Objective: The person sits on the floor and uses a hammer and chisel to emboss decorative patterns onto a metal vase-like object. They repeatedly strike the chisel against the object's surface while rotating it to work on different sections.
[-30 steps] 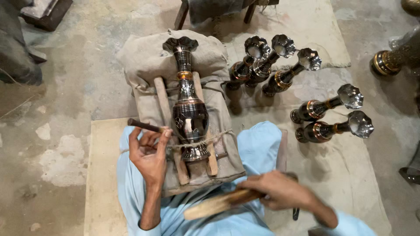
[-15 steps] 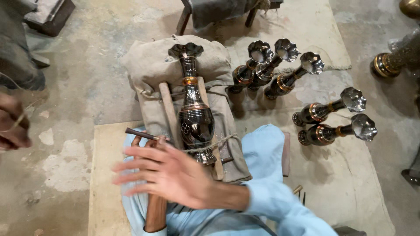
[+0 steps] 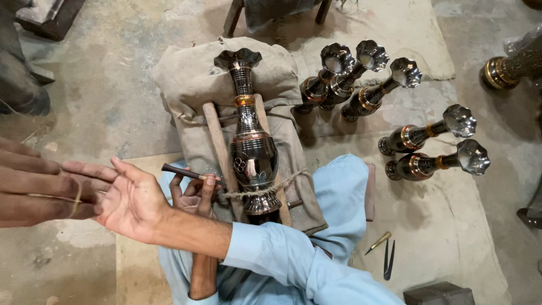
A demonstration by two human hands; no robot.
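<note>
A dark metal vase (image 3: 252, 152) with copper bands lies on a padded cloth cushion (image 3: 186, 85), wedged between two wooden sticks (image 3: 217, 152) and tied down with cord. My left hand (image 3: 193, 192) sits just left of the vase's belly, holding a thin dark punch (image 3: 183, 171). My right hand (image 3: 132, 197), empty with palm up and fingers apart, reaches across my left arm toward the left. Another person's hand (image 3: 34, 192) comes in from the left edge, its fingers touching mine, with a thin band across them.
Several similar vases (image 3: 361, 85) lie on a mat to the right, two more (image 3: 429, 149) nearer me. Small pointed tools (image 3: 384, 251) lie on the mat by my right knee, beside a dark block (image 3: 437, 293). A brass-banded vase (image 3: 508, 65) is at the far right.
My right hand let go of the wooden mallet and swung across to the left, opening palm up. Another person's hand came in from the left and met it. My left hand kept the punch.
</note>
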